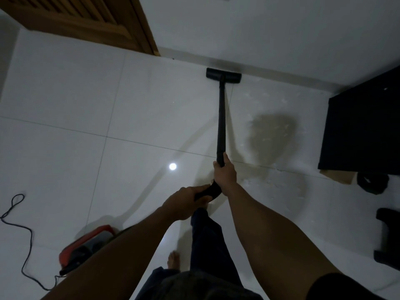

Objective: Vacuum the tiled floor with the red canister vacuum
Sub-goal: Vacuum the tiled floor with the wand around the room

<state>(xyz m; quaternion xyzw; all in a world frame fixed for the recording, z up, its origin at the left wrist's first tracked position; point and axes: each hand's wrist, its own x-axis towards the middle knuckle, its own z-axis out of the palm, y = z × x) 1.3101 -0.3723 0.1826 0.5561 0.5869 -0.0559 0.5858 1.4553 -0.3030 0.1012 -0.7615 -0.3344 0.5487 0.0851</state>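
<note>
The red canister vacuum [86, 245] sits on the white tiled floor [65, 105] at the lower left, partly hidden by my left forearm. Its black wand [221, 118] runs from my hands up to the black floor head [223, 75], which lies flat against the base of the far wall. My right hand [225, 174] grips the lower end of the wand. My left hand [186, 202] grips the curved black handle [211, 190] just behind it.
A black power cord [23, 230] snakes over the floor at the left. A wooden door [91, 22] stands at the top left. A black cabinet [363, 131] and black objects [387, 234] line the right side. My bare foot [173, 259] stands below.
</note>
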